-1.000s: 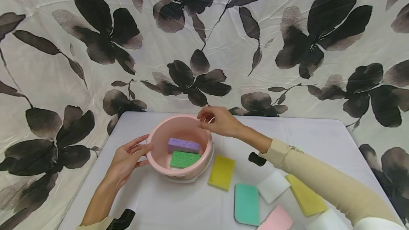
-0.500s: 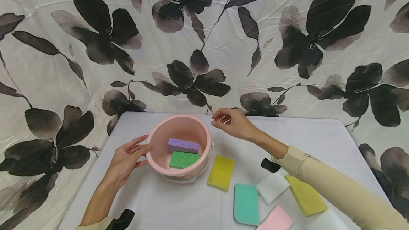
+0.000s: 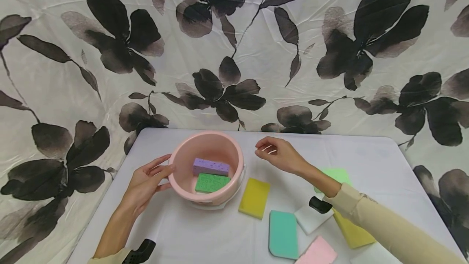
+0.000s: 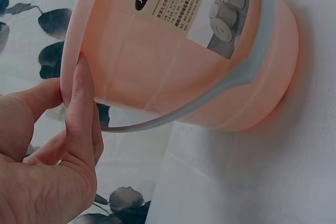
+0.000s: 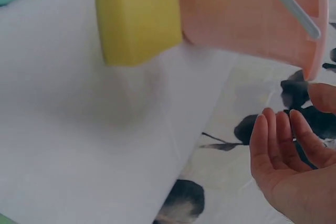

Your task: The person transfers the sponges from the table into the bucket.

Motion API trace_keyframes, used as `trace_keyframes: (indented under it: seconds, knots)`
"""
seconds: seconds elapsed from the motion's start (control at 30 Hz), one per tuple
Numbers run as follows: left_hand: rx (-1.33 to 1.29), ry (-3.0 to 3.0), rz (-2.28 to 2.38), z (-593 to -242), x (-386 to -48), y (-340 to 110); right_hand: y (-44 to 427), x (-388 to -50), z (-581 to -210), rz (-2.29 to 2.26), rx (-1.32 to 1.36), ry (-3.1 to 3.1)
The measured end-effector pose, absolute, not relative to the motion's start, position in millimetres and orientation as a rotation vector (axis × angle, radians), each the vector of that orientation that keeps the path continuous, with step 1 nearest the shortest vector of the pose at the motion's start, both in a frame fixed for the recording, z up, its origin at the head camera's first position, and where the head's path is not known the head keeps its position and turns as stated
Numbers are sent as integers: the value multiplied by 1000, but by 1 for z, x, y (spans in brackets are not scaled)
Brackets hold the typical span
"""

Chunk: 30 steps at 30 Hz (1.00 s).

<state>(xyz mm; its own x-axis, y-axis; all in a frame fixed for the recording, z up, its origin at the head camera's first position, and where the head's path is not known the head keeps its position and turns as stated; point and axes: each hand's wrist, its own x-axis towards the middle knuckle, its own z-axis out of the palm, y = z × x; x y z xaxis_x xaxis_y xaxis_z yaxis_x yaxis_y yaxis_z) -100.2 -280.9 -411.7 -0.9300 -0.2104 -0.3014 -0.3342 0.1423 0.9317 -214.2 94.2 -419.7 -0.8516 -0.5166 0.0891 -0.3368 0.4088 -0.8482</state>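
Note:
A pink bucket (image 3: 176, 182) with a pale grey handle (image 4: 210, 95) stands on the white-covered table. Inside it lie a purple sponge (image 3: 211, 167) and a green sponge (image 3: 212, 183). My left hand (image 3: 148, 180) pinches the bucket's rim at its left side, thumb on one face and fingers on the other, as the left wrist view shows. To the right of the bucket, apart from it, my right hand (image 3: 280, 155) hovers over the table with loosely bent fingers and nothing in them. Nearest below that hand is a yellow sponge (image 3: 254, 198).
Right of the bucket lie a teal sponge (image 3: 283, 234), a white sponge (image 3: 311, 220), a pink sponge (image 3: 318, 251), another yellow sponge (image 3: 353, 231) and a light green piece (image 3: 338, 175), the last partly under the right forearm. A floral cloth (image 3: 227, 52) hangs behind the table.
My right hand has moved away from the bucket's rim, to the right and nearer me. More of the light green piece shows now. My left hand and the bucket have stayed put.

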Motion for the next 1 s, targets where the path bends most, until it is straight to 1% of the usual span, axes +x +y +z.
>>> trace_keyframes:
  seconds: [0.27, 0.73, 1.0]
  knots:
    - [-535, 2298, 1930, -411, -101, -280, 106, -203, -446, -1382, -684, 2459]
    - [-544, 2283, 1937, -412, -101, -280, 116, -184, -498, -1317, -695, 2354]
    - [-546, 2292, 1939, -412, -100, -280, 114, -178, -507, -1220, -753, 2366]
